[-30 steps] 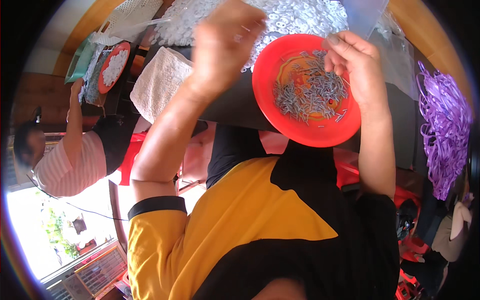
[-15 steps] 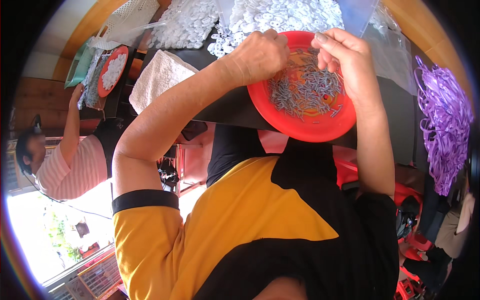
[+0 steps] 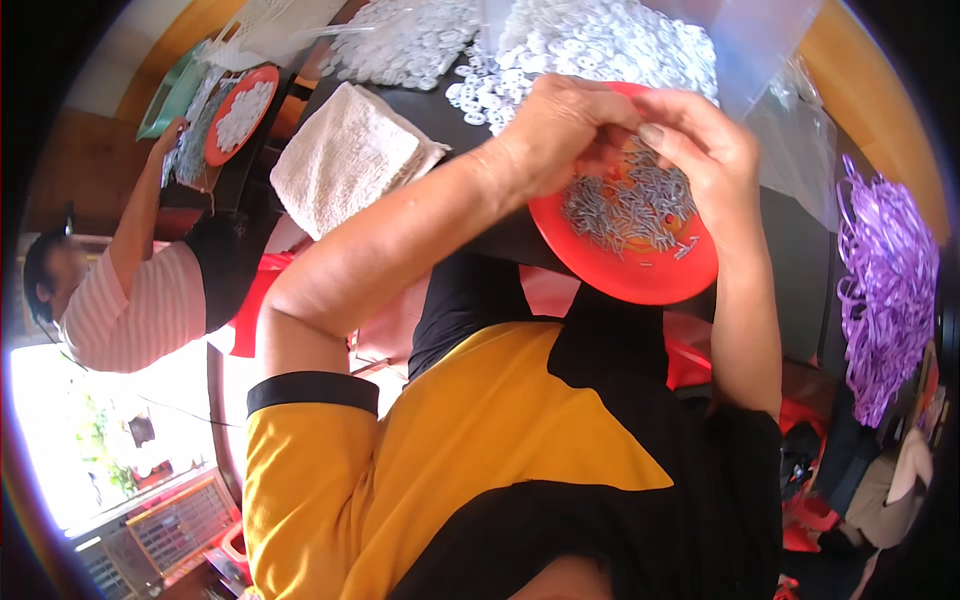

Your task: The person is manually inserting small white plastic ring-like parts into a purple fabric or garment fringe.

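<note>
- Table, black (image 3: 795, 240), bears a round red plastic plate (image 3: 655, 287) at its near edge.
- Your left hand (image 3: 565, 125) and right hand (image 3: 708, 140) meet above it, fingers curled nearly closed; what they hold, I cannot tell.
- Slim grey pins (image 3: 625, 215) lie in the plate.

The plate (image 3: 650, 288) is bright red, with orange-yellow showing in its middle, and the small pins (image 3: 610, 215) on it are dull silver-grey. White loop-shaped pieces (image 3: 620, 50) are heaped on a near-black bench (image 3: 795, 270). The folded cloth (image 3: 345, 160) is plain cream, the bundle of ribbon (image 3: 888, 290) shiny violet. The person's shirt (image 3: 470, 410) pairs mustard yellow with black in large blocks; its yellow sleeve ends in a black cuff (image 3: 312, 393). A co-worker's top (image 3: 140, 310) has pale pink and whitish stripes. The basket (image 3: 165, 100) is mint green.
</note>
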Action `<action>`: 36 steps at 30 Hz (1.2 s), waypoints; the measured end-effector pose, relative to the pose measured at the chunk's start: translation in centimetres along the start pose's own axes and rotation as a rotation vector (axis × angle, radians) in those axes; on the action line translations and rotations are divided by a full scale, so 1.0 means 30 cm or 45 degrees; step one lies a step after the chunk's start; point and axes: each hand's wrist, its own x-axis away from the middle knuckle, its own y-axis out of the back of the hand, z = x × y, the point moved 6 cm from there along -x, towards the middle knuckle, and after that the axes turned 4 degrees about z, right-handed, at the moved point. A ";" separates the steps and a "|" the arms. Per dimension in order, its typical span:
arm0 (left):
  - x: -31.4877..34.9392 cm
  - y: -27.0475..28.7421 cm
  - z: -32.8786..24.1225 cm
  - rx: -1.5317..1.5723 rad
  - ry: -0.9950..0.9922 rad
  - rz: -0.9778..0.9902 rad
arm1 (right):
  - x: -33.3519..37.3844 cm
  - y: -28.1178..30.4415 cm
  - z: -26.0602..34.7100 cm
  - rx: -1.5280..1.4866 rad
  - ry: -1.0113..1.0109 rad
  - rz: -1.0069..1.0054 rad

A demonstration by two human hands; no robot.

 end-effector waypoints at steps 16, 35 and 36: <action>0.123 0.046 -0.074 -0.243 -0.150 0.105 | 0.018 -0.024 -0.014 0.007 0.007 -0.030; 0.065 0.313 -0.058 -1.833 -0.711 -0.006 | 0.005 -0.024 -0.032 -0.043 -0.114 0.050; 0.069 0.309 -0.046 -1.852 -0.679 0.025 | 0.007 -0.028 -0.036 -0.007 -0.123 0.079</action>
